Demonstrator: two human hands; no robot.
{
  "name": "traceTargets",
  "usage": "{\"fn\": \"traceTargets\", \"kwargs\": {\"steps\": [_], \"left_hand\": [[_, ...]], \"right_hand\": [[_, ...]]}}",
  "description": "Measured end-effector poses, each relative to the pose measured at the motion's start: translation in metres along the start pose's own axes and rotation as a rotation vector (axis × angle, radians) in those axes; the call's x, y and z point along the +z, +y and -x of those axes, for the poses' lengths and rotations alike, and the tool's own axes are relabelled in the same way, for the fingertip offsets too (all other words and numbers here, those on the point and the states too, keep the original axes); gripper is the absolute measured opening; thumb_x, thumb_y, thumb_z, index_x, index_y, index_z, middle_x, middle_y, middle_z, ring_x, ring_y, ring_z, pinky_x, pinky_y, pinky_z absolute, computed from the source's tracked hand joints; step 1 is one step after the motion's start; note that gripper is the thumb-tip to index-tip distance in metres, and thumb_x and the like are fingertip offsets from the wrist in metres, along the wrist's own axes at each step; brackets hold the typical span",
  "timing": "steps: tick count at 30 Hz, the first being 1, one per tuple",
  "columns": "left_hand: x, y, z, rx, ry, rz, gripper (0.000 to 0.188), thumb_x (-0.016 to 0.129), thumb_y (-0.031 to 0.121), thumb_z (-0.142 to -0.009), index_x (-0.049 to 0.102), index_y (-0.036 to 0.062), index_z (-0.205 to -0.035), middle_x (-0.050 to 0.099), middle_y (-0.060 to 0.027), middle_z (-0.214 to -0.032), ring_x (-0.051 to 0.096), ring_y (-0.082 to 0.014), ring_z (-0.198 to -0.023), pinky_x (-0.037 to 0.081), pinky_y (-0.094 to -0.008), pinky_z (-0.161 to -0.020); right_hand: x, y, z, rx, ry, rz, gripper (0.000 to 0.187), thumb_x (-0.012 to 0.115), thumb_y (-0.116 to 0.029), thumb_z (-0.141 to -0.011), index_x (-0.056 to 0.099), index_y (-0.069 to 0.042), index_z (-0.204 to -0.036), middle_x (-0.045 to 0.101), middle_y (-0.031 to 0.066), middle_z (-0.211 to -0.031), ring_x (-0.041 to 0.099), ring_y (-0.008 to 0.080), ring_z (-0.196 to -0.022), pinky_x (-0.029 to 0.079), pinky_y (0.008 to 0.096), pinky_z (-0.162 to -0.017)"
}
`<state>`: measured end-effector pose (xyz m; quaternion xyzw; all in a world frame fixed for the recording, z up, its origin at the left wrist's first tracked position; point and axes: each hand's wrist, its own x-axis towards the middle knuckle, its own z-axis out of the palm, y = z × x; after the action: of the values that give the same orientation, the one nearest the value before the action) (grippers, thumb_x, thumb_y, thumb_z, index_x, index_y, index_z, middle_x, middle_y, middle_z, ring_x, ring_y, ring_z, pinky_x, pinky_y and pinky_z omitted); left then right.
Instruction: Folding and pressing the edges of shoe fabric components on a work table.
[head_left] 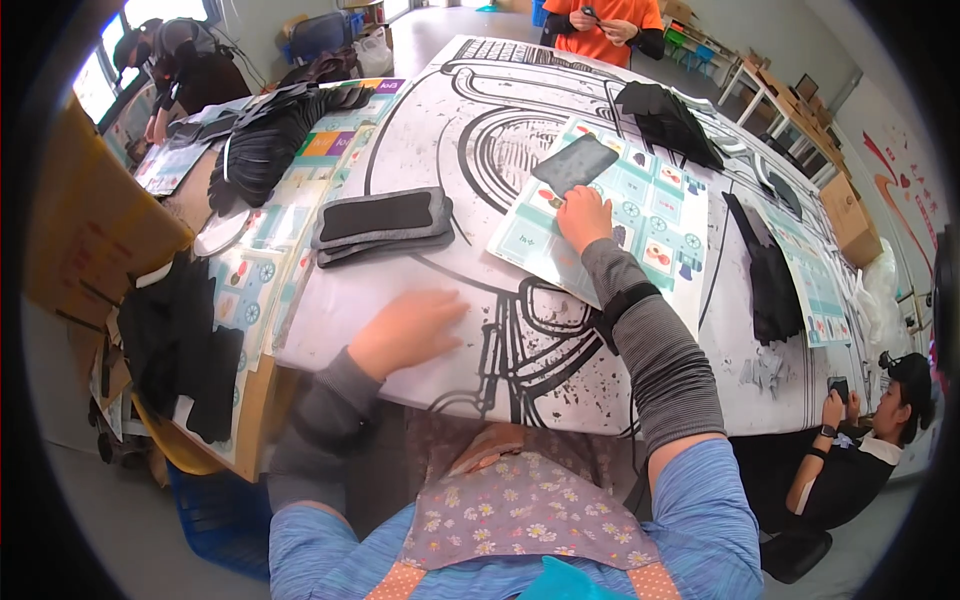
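My right hand point(584, 218) reaches over a printed picture sheet point(525, 240) on the table. Its curled fingers are at the near edge of a dark grey rectangular fabric piece point(577, 163), seemingly pinching it; the fingertips are partly hidden. My left hand point(410, 332), blurred by motion, hovers over the near table edge with its fingers apart and nothing visible in them. Just beyond it lies a small stack of grey-edged black rectangular fabric pads point(380, 222). Grey sleeves cover both forearms.
The white table point(400, 285) bears black line drawings. Black fabric piles lie at left point(260, 150), far right point(668, 122) and right point(770, 280). A cardboard box point(110, 220) stands at left. Beyond the table is a person in orange point(600, 35); another person sits at right point(850, 450).
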<state>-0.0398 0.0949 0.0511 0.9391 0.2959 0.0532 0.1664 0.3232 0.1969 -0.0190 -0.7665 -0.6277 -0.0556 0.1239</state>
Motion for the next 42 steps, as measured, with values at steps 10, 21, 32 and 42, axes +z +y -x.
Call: {"fn": "traceTargets", "kwargs": {"steps": [10,21,32,42], "left_hand": [[0.018,0.033,-0.005,-0.077,0.022,0.113,0.050,0.074,0.027,-0.094,0.063,0.0053,-0.137,0.064,-0.0162,-0.140,0.057,-0.0373,-0.133,0.048,-0.0457,-0.109],[0.012,0.046,-0.039,-0.585,-0.140,1.803,0.057,0.039,0.045,-0.113,0.052,0.0043,-0.151,0.067,-0.0120,-0.139,0.068,-0.0231,-0.119,0.053,-0.0333,-0.096],[0.058,0.097,0.014,-0.720,0.182,1.925,0.044,0.045,0.032,-0.113,0.051,0.0018,-0.145,0.064,-0.0131,-0.143,0.062,-0.0281,-0.131,0.049,-0.0457,-0.113],[0.083,0.066,0.062,-0.539,0.544,2.005,0.039,0.051,0.025,-0.110,0.052,0.0066,-0.144,0.060,-0.0108,-0.147,0.053,-0.0283,-0.139,0.037,-0.0499,-0.120]], "right_hand": [[-0.020,0.014,-0.007,-0.134,0.436,-0.143,0.010,0.074,-0.016,-0.086,0.067,-0.011,-0.091,0.063,0.0040,-0.099,0.062,0.0278,-0.103,0.047,0.0472,-0.094],[-0.153,-0.016,0.136,-0.561,0.356,-0.631,0.011,0.074,-0.005,-0.080,0.069,-0.008,-0.090,0.065,0.0091,-0.088,0.063,0.0332,-0.086,0.050,0.0439,-0.078],[-0.162,0.070,0.291,-0.090,0.063,-1.062,0.025,0.075,-0.011,-0.093,0.073,-0.008,-0.118,0.073,0.0085,-0.125,0.068,0.0223,-0.114,0.052,0.0383,-0.099],[-0.181,0.461,0.258,1.186,1.187,-0.877,0.054,0.083,-0.021,-0.088,0.057,0.008,-0.126,0.067,0.0145,-0.099,0.066,0.0278,-0.086,0.059,0.0418,-0.073]]}}
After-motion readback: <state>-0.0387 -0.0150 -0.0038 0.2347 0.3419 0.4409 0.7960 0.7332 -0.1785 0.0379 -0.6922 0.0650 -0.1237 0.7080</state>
